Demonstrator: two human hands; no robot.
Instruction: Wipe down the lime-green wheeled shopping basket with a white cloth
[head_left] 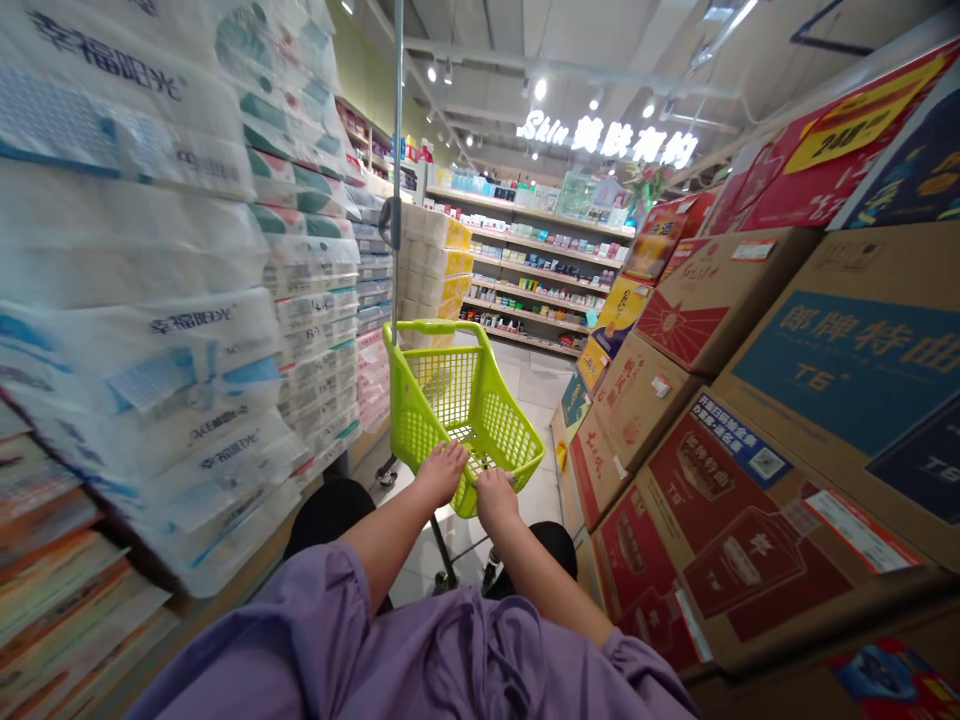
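A small lime-green shopping cart (450, 400) stands in a store aisle just ahead of me, its basket empty as far as I can see. My left hand (442, 470) rests on the near rim of the cart with fingers curled over it. My right hand (495, 492) grips the same rim right beside it, fingers wrapped round. Both forearms reach out from purple sleeves (420, 650).
Stacked packs of tissue paper (187, 300) wall the left side. Piled cardboard boxes (750, 400) with red and blue prints line the right. A metal pole (396, 170) rises behind the cart. Shelves of goods (540, 270) stand at the aisle's far end, past pale floor tiles (536, 385).
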